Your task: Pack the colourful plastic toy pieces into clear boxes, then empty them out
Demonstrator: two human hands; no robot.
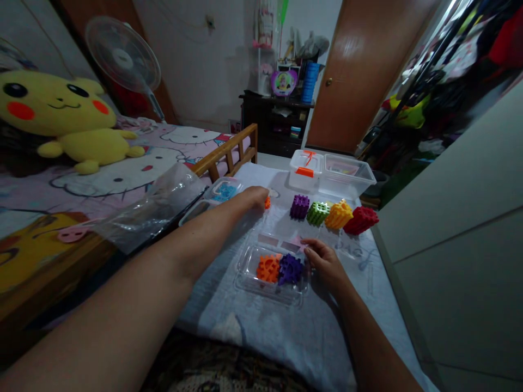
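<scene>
The table (pixel 310 332) is small and covered with a pale cloth, and it is crowded. A big clear bag (pixel 151 209) lies under the person's long left arm. That arm could drag the bag and knock the little clear box with blue bits (pixel 224 191) off the side. The clear tray (pixel 269 272) sits close to the near edge of the table. A bump from the right wrist could push it toward the person's lap and spill the orange pieces (pixel 268 268) and purple pieces (pixel 290 269) inside. Four built cubes stand in a row behind it: the purple cube (pixel 299 207), green cube (pixel 317 213), yellow cube (pixel 338 215) and red cube (pixel 360 220). The red one is nearest the table edge, so a nudge could tip it off.

The left hand (pixel 255 197) reaches far out, arm almost straight, with its fingers curled shut around a small orange piece (pixel 267 202). Only a bit of that piece peeks out, so it could slip loose. The right hand (pixel 324 262) rests palm down at the right rim of the tray, fingers close together and bent, touching the rim but not holding any piece.
</scene>
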